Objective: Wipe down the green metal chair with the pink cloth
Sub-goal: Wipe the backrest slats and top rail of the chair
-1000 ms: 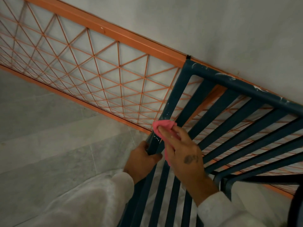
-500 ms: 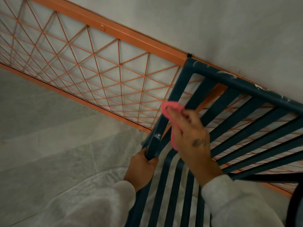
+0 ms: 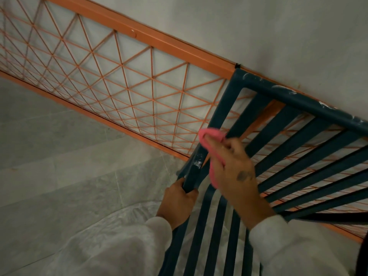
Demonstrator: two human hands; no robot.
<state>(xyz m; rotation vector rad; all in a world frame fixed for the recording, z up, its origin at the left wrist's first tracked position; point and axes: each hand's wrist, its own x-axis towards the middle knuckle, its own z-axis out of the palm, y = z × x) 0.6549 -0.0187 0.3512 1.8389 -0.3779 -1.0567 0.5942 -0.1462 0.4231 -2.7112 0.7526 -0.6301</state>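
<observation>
Pink cloth [image 3: 211,135], gripped by the right hand [image 3: 236,176], presses the side rail [image 3: 221,108] of the green metal chair [image 3: 298,103] at frame centre; the left hand [image 3: 177,204] clamps that rail lower, likely steadying it.

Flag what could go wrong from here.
White specks on the chair's side bar sit below the cloth and may get missed.
The left hand grips that bar, covering a stretch that could stay unwiped.
The right hand holds the cloth near the orange grid; it might snag.
</observation>
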